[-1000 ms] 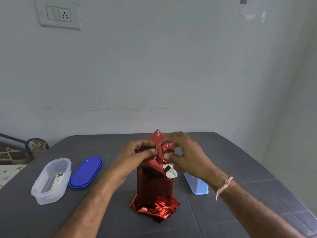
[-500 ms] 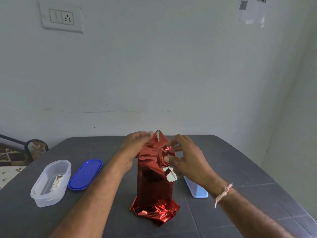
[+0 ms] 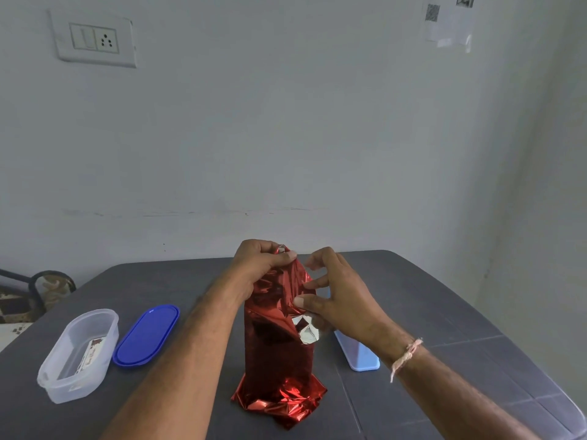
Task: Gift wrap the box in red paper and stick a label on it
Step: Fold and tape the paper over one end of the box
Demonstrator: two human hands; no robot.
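While a pale wall fills the upper two thirds of the frame, a dark grey table (image 3: 444,312) spreads across the lower third. Two bare forearms reach up from the bottom edge to a tall parcel of shiny red paper (image 3: 276,350), upright at lower centre. The box is inside it and cannot itself be seen. The paper's foot lies crumpled and flared on the table. At the parcel's top, the left hand (image 3: 257,268) pinches the gathered paper between thumb and curled fingers. Just right of it, the right hand (image 3: 343,300) pinches a side fold between thumb and lower fingers, its two upper fingers curled, spread, and just clear of the paper. At lower left sits a clear plastic tub (image 3: 57,385), with a blue lid (image 3: 146,335) just beside it. A pale blue object (image 3: 362,357) lies partly hidden behind the right wrist. Inside the tub is a small printed card (image 3: 90,354), possibly the label. A silver flap (image 3: 306,333) of the paper's underside shows below the right thumb. The step likely goes best if the top stays pinched taut while the loose fold is creased flat, hiding that silver.
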